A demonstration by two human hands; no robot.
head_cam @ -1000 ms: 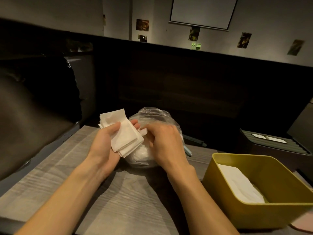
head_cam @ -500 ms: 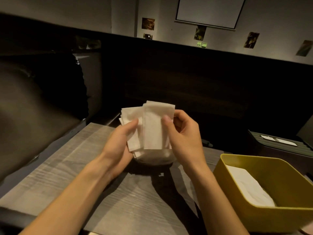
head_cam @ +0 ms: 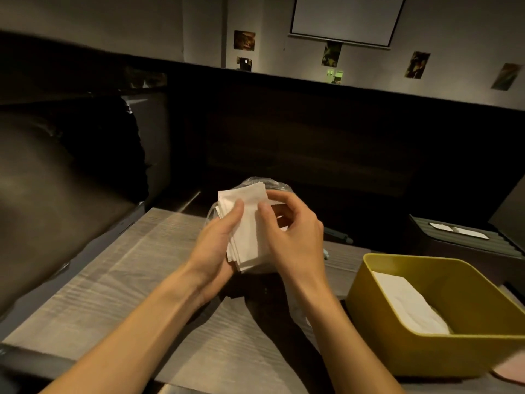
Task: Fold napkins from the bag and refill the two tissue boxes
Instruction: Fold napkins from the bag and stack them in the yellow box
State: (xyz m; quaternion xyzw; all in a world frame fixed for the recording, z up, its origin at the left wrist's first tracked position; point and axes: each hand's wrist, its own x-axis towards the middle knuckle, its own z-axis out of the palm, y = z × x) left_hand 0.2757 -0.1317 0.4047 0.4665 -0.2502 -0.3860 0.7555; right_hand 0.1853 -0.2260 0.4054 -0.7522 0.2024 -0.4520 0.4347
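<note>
A small stack of folded white napkins (head_cam: 250, 228) is held above the table between both hands. My left hand (head_cam: 216, 240) grips the stack from the left, thumb on top. From the right, my right hand (head_cam: 292, 231) pinches the top napkin, its fingers curled behind. The clear plastic napkin bag (head_cam: 279, 186) stands right behind the hands, mostly hidden. A yellow tissue box (head_cam: 397, 345) sits open at the right with white napkins (head_cam: 406, 302) lying inside.
A dark ribbed box (head_cam: 466, 245) with a slot on top stands behind the yellow one. The grey wooden table (head_cam: 113, 294) ends at a dark bench on the left and a dark partition behind. A pink thing (head_cam: 511, 371) shows at the right edge.
My right hand left the bag with a folded napkin and laid it on the stack in my left hand. Both hands have since squared the stack and lowered it slightly.
</note>
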